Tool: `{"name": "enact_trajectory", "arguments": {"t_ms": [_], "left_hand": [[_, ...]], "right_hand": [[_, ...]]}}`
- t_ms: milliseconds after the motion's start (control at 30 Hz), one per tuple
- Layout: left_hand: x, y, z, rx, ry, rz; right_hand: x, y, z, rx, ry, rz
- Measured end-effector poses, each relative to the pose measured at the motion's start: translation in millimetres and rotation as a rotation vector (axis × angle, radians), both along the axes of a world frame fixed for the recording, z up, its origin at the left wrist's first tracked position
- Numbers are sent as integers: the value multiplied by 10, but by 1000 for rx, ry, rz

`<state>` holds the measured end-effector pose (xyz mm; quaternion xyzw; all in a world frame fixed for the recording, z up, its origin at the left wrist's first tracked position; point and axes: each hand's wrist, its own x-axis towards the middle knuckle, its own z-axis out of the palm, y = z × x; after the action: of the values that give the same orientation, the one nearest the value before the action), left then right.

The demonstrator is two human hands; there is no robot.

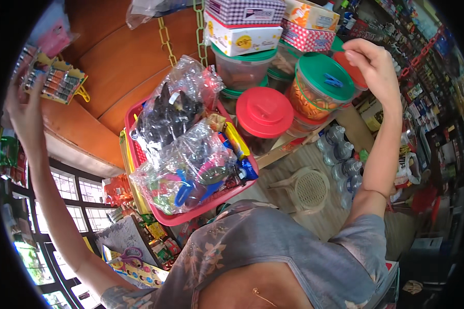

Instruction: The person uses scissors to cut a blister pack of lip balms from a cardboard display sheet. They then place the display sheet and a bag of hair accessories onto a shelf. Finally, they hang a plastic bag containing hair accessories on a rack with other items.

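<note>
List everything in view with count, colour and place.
Basket: one, pink, centre
Plastic bags: at least two, clear, in basket
Round jar: one, red lid, right of basket
Snack jar: one, green lid, blue clip, upper right
Cartons: at least four, patterned, top
Stool: one, beige, floor
Bottles: several, clear, right of stool
Scissors: one pair, purple handles, lower left
Display tray: one, yellow, upper left
Shelf goods: many, mixed, far right
Left hand: one, bare, at display tray
Right hand: one, bare, upper right
</note>
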<state>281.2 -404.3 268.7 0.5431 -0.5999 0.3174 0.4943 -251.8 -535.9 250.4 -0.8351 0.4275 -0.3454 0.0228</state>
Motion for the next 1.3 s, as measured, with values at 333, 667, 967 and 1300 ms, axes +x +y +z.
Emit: {"name": "enact_trajectory", "arguments": {"t_ms": [333,667,967,1300], "left_hand": [[-1198,-129,-933,953,-180,-307],[-1297,48,-1520,1381,-59,-252],[-1363,326,-1506,1296,130,-381],[-1448,386,-1549,1314,89,-404]], "right_hand": [[-539,-542,-803,216,209,179],[-339,-497,-814,453,-345,343],[1045,-159,-993,440,-123,512],[1641,-878,-1462,255,-56,435]]}}
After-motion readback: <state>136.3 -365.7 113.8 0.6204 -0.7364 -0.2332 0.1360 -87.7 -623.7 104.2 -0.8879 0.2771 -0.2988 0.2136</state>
